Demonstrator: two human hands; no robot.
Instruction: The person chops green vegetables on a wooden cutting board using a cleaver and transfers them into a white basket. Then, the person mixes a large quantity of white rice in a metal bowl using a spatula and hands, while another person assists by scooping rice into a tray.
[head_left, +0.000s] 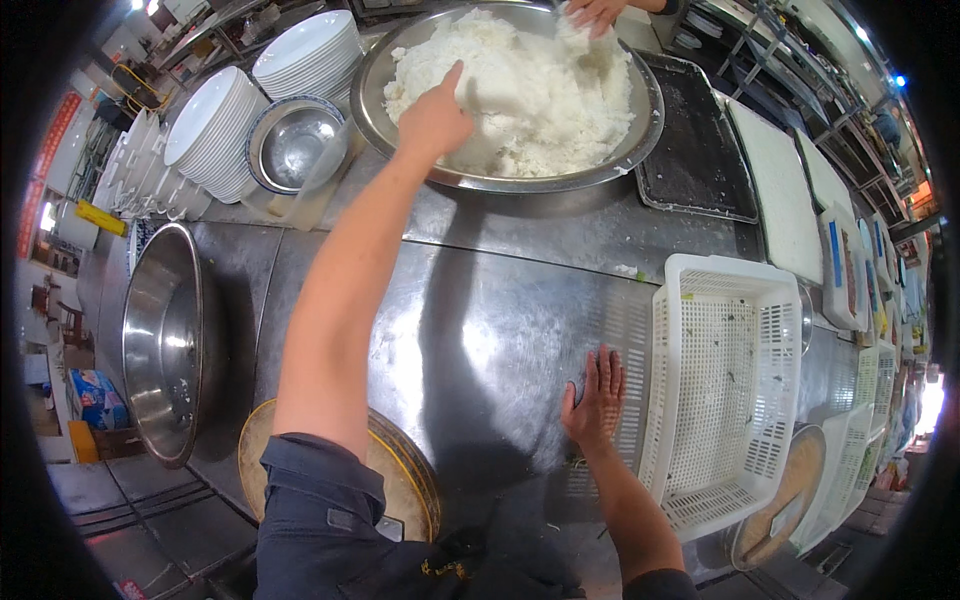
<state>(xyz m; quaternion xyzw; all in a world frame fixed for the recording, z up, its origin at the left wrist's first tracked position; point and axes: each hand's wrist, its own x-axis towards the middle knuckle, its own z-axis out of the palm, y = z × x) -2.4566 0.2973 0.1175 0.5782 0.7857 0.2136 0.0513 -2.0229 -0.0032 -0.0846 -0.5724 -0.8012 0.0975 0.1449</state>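
My left hand (437, 118) reaches over the near left rim of a wide steel basin (517, 182), its index finger stretched out toward a heap of white crumbly food (517, 90), perhaps rice or flour. It holds nothing; whether the fingertip touches the heap, I cannot tell. At the basin's far side another person's hand (594, 13) is at the white food. My right hand (596, 401) lies flat on the steel table (495, 300), fingers spread, just left of a white slotted plastic basket (664, 405) with dark bits inside.
Stacked white plates (214, 131) and a blue-rimmed bowl (296, 146) stand at the back left. A steel bowl (161, 345) is at the left. A round wooden board (401, 480) lies under my left arm. Black tray (690, 142) and white-filled tray (776, 187) sit at the right.
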